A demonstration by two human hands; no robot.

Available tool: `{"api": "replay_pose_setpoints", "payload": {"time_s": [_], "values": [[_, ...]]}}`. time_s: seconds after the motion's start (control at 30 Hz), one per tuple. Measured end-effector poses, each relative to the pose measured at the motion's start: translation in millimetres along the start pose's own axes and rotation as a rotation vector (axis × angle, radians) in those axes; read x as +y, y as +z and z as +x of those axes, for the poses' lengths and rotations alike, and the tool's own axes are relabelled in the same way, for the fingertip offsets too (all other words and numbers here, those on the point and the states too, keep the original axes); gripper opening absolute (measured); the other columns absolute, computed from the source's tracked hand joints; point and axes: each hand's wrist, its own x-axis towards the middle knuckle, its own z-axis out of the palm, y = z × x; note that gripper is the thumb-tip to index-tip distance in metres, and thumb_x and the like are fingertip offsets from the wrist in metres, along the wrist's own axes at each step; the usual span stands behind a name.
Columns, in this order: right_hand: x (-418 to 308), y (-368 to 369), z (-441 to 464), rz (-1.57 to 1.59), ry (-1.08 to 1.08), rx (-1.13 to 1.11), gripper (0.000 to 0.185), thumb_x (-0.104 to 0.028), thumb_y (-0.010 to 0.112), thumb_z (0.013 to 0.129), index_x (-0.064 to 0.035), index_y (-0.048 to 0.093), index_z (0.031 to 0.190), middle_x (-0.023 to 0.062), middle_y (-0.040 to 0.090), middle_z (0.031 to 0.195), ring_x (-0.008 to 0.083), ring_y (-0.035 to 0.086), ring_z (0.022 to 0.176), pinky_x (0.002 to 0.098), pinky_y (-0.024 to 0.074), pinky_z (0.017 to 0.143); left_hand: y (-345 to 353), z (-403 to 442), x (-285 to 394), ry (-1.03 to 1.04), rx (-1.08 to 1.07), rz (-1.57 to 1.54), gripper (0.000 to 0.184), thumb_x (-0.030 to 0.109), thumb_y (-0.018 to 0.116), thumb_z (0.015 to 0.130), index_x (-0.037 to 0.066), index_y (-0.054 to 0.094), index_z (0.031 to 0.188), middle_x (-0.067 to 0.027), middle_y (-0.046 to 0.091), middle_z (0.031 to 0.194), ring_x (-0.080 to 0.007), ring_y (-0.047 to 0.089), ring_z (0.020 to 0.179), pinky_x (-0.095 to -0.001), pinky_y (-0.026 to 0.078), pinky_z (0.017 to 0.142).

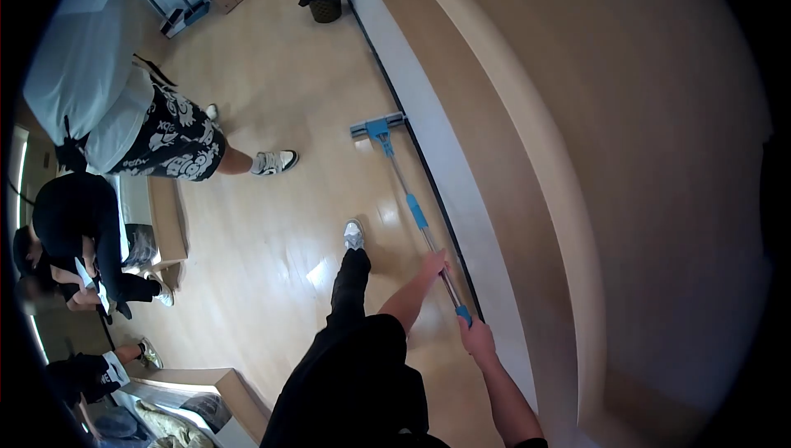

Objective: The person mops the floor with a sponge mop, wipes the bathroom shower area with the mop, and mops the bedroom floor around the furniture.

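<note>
A mop [417, 212] with a blue head and a metal pole with blue grips slants across the floor, its flat head lying on the boards against the dark baseboard strip. My left hand [434, 263] is closed round the metal pole below the middle blue grip. Lower down, my right hand [477, 338] wraps round the blue end of the pole. Both hands are beside the white base of the curved wall.
A black wastebasket [324, 2] stands by the wall at the top. At the left, a person in patterned shorts [177, 131] stands, and a person in black [78, 217] bends near wooden benches [167, 221]. Another person's leg shows lower left.
</note>
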Motion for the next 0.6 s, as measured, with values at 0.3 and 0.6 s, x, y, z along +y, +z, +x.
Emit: {"api": "replay_pose_setpoints", "payload": {"time_s": [0.3,0.6], "values": [[-247,-42,232,0.019,-0.011,-0.113,0.049,-0.043,0.039,0.081,0.0028,0.054,0.092,0.0267,0.055,0.086,0.04,0.053,0.084,0.0433,0.043,0.073,-84,79,221,0.113,-0.042,-0.352,0.037,0.041,0.04,0.083,0.009,0.044,0.1,-0.009,0.056,0.078,-0.0173,0.056,0.07,-0.0309,0.046,0.055],[-432,2,474,0.238,-0.158,-0.226,0.062,-0.046,0.034,0.084,0.0029,0.051,0.05,0.0138,0.049,0.042,0.0269,0.052,0.038,0.0389,0.0429,0.044,-228,70,132,-0.268,0.092,-0.055,0.032,0.037,0.044,0.081,0.01,0.046,0.098,-0.0074,0.057,0.078,-0.0176,0.057,0.067,-0.0309,0.046,0.059]]}}
